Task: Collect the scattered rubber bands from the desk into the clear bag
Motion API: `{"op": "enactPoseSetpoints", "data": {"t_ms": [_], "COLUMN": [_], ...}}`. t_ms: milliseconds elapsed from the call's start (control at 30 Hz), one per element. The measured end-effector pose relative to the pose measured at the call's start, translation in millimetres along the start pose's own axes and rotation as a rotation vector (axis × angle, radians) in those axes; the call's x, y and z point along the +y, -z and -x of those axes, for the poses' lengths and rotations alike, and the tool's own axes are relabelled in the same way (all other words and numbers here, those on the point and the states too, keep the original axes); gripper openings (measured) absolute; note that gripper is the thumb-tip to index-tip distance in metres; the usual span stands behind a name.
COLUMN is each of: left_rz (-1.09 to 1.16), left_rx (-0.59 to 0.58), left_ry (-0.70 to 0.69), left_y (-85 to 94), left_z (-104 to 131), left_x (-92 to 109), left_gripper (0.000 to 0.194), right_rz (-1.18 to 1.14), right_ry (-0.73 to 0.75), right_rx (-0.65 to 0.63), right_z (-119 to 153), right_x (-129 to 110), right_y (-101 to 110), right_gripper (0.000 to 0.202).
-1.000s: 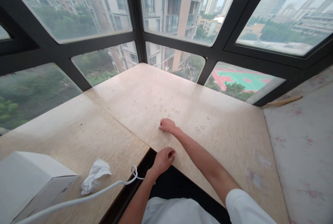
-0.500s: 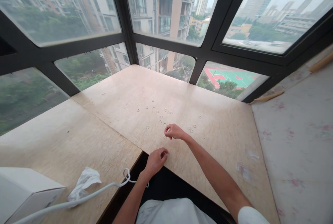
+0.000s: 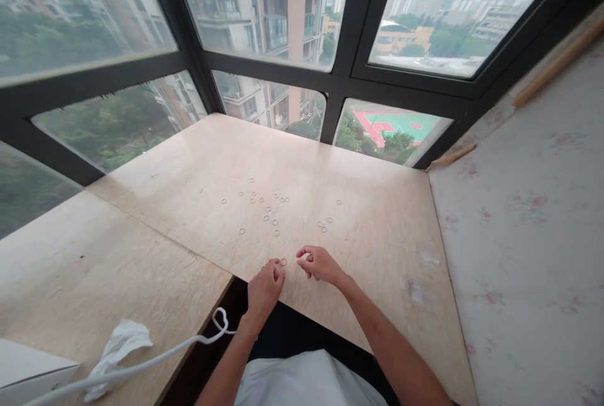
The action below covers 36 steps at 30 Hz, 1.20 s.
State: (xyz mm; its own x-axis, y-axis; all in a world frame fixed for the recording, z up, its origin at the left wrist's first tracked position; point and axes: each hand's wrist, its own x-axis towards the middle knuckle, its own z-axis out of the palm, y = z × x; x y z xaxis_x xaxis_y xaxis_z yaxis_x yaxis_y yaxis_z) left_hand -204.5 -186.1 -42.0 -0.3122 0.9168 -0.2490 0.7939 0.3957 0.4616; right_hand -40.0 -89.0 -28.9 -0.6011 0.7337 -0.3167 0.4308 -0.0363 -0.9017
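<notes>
My left hand [image 3: 265, 284] is near the table's front edge, its thumb and fingers closed together. At its fingertips is a small thin ring [image 3: 284, 262], which looks gripped at its edge. Just to the right, my right hand [image 3: 321, 265] hovers over the table with thumb and index finger apart and nothing visible between them. Beyond both hands several similar thin rings lie scattered flat on the wood, among them a ring [image 3: 277, 233] closest to the hands and a ring [image 3: 323, 230] in a small group at right.
The pale wooden table [image 3: 189, 160] reaches to dark-framed windows. At left are a white cable [image 3: 179, 347], a crumpled tissue [image 3: 120, 346] and a white box [image 3: 33, 365]. Clear plastic packaging [image 3: 415, 291] lies at right by the flowered wall [image 3: 514, 255].
My right hand has drawn back toward me, and its thumb and index finger have parted. A ring now shows at my left fingertips. The view has turned to the right.
</notes>
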Motion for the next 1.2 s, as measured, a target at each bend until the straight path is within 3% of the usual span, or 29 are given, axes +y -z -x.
{"op": "enactPoseSetpoints", "data": {"t_ms": [167,467,567,733,933,1200], "left_rz": [-0.052,-0.181,-0.049,0.255,0.289,0.458], "left_rx": [0.003,-0.081,-0.075,-0.086,-0.146,-0.231], "left_ry": [-0.038,-0.091,-0.127,-0.328,-0.455,-0.54], "left_y": [0.0,-0.3,-4.3,-19.0,-30.7,-41.7], "left_z": [-11.3,-19.4,-16.9,-5.9,8.0,19.9], "left_x": [9.1,18.8,23.5,44.5,78.6,99.9], "left_gripper": [0.022,0.02,0.019,0.017,0.016,0.015], "right_rz": [-0.032,-0.156,-0.197,-0.376,-0.445,-0.368], "right_ry": [0.0,-0.06,-0.084,-0.105,-0.099,-0.101], "right_rx": [-0.05,0.026,0.059,0.142,0.302,0.464], "right_z": [2.4,37.6,52.8,71.0,86.1,121.4], "right_x": [9.4,33.3,36.8,36.6,36.5,49.8], "right_y": [-14.2,-2.5,-1.3,-2.5,6.2,27.5], "right_gripper": [0.019,0.022,0.026,0.037,0.042,0.035]}}
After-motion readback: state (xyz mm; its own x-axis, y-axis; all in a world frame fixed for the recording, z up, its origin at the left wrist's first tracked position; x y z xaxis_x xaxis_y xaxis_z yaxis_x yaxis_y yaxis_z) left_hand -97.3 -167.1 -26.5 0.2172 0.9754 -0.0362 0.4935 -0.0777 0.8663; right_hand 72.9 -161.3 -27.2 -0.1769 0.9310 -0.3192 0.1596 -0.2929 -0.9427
